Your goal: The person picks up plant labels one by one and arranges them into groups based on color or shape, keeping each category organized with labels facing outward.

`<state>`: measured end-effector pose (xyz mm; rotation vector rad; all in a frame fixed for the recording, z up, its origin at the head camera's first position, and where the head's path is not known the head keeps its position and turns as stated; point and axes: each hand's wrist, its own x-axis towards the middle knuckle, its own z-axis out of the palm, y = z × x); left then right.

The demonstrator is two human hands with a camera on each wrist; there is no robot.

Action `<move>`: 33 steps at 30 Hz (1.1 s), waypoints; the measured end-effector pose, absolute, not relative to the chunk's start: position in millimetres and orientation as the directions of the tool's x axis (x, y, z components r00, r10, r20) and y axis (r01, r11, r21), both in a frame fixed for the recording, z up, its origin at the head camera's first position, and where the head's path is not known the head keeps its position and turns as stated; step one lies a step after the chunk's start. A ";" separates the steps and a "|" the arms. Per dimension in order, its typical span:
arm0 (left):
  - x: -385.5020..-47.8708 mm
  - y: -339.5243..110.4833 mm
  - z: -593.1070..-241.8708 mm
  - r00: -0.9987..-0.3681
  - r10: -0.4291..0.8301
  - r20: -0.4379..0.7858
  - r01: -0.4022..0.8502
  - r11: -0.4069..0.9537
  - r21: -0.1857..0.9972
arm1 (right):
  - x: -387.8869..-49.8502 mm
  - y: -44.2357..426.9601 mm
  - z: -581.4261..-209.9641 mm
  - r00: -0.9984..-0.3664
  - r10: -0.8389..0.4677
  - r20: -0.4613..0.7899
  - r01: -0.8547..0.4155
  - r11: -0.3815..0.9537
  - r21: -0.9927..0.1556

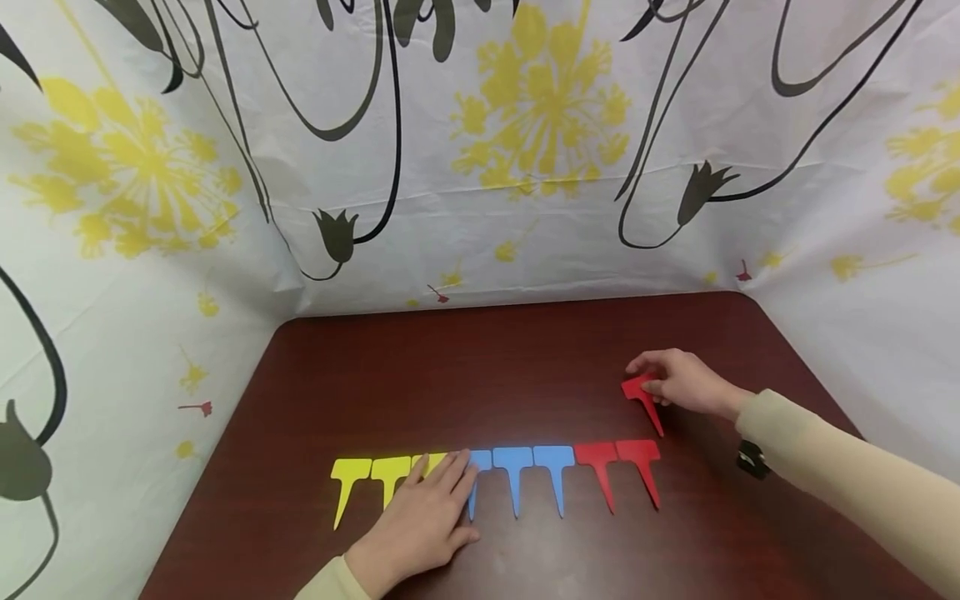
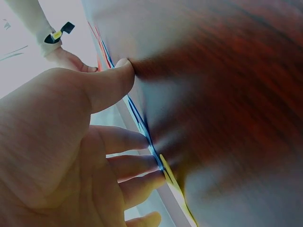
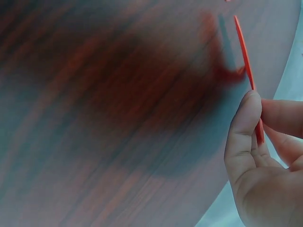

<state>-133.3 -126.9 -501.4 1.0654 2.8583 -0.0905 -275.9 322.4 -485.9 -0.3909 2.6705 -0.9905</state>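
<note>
My right hand (image 1: 690, 383) pinches a red T-shaped plant label (image 1: 637, 388) between thumb and fingers, above the table behind the row's right end. In the right wrist view this red label (image 3: 242, 45) appears edge-on. A side-by-side row of T-shaped labels lies stems toward me: yellow labels (image 1: 352, 472) on the left, blue labels (image 1: 513, 458) in the middle, two red labels (image 1: 637, 451) on the right. Fingers extended, my left hand (image 1: 420, 517) rests on the row where yellow meets blue, partly covering labels there. The left wrist view shows its fingertips touching the labels.
The dark reddish-brown table (image 1: 450, 375) has rounded far corners. A white cloth (image 1: 420, 175) printed with yellow and grey flowers hangs behind it and at both sides. A black band (image 1: 752, 459) is on the right wrist.
</note>
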 end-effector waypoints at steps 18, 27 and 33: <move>-132.0 -128.4 -502.0 -0.734 0.676 -0.061 0.679 0.732 -0.054 | -222.9 341.6 -493.9 -0.951 -0.309 -0.017 -0.261 0.829 -0.496; -131.5 -128.5 -502.3 -0.726 0.687 -0.037 0.688 0.724 -0.062 | -202.8 344.5 -497.3 -0.955 -0.293 0.046 -0.284 0.857 -0.430; -131.0 -129.0 -505.0 -0.719 0.694 -0.026 0.694 0.718 -0.049 | -189.7 343.8 -500.0 -0.953 -0.295 0.066 -0.295 0.859 -0.419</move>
